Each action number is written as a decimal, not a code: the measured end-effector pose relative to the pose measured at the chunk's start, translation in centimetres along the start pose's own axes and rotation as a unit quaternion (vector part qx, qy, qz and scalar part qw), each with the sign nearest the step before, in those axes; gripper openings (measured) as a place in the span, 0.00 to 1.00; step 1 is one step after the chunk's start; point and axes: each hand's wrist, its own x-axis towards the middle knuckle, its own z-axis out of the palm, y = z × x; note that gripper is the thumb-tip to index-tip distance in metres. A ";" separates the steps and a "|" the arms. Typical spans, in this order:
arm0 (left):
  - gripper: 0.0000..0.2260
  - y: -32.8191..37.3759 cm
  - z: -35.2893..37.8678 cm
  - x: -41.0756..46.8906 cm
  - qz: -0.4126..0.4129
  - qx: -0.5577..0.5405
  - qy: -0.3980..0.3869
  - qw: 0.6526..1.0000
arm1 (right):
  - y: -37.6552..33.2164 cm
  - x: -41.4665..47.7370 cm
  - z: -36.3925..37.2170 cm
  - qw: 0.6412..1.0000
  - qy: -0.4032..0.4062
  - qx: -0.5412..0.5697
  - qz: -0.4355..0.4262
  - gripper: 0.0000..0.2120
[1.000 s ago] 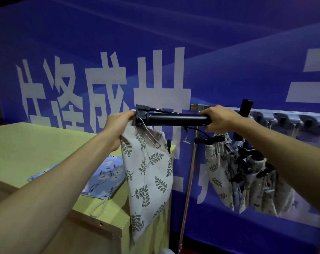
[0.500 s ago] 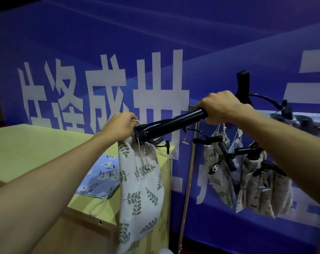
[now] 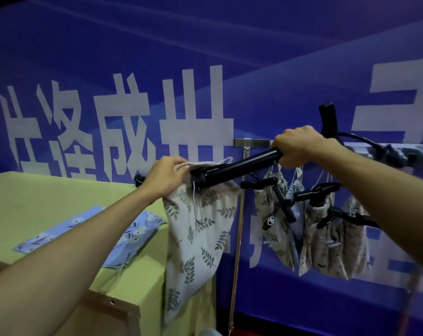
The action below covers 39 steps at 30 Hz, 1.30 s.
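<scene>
My right hand (image 3: 296,146) grips the upper end of a black tube-shaped tool (image 3: 234,169) that slopes down to the left. At the tool's lower end hangs a cream drawstring bag with a green leaf print (image 3: 196,241), its top bunched against the tool's tip. My left hand (image 3: 165,177) pinches the top edge of that bag right beside the tip. A thin metal wire loop from the tool lies against the bag's front.
A metal rail (image 3: 256,142) on a thin stand (image 3: 237,238) carries several similar printed bags (image 3: 327,236) on black clips at the right. A blue floral bag (image 3: 133,236) lies on the green-topped cabinet (image 3: 36,202) at the left. A blue banner fills the background.
The tool went from level to sloping down left as my right hand rose, then dropped a little. My left hand moved from the tool's tip onto the bag's top edge.
</scene>
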 end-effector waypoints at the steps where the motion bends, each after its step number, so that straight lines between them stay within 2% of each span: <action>1: 0.11 -0.6 0.4 0.0 -0.015 0.059 -0.008 0.998 | 0.2 -0.1 0.2 1.000 -0.001 0.006 0.009 0.07; 3: 0.15 -1.1 1.5 0.0 -0.018 0.109 -0.015 0.994 | 0.2 -0.1 0.5 1.000 -0.010 0.023 0.018 0.08; 5: 0.17 -0.7 2.2 -0.1 0.003 0.092 0.006 0.996 | 0.0 -0.1 0.8 0.999 -0.017 0.037 0.019 0.09; 7: 0.17 -0.7 2.5 0.3 -0.005 0.040 0.034 0.999 | -0.1 -0.2 1.0 0.998 -0.026 0.051 0.021 0.08; 11: 0.09 -1.1 1.7 1.2 -0.042 -0.083 0.086 0.992 | -0.2 -0.3 1.5 0.999 -0.032 0.043 0.001 0.07; 17: 0.11 2.4 2.0 0.3 0.036 -0.059 -0.005 0.998 | -1.3 0.5 1.0 0.999 -0.009 0.003 -0.037 0.08; 23: 0.10 4.6 1.5 -0.5 0.072 -0.216 -0.063 0.972 | -1.5 0.6 0.8 0.997 -0.064 0.013 -0.047 0.05; 25: 0.10 4.1 1.3 -0.3 0.061 -0.200 -0.059 0.976 | -1.5 0.5 0.6 0.996 -0.073 0.011 -0.050 0.04; 29: 0.11 1.7 1.2 -0.4 0.039 -0.028 -0.016 0.999 | -0.6 0.4 0.4 0.996 -0.076 0.031 -0.026 0.04; 33: 0.10 0.9 1.8 -0.8 0.011 -0.043 -0.034 0.998 | -0.4 0.6 0.1 0.996 -0.087 0.030 -0.013 0.06; 36: 0.10 1.7 2.4 -1.0 0.036 -0.044 -0.048 0.997 | -0.8 0.7 -0.3 0.995 -0.101 0.016 -0.018 0.03; 39: 0.10 4.3 2.8 -1.2 0.075 -0.094 -0.025 0.992 | -1.8 1.1 -0.6 0.992 -0.120 0.016 -0.027 0.04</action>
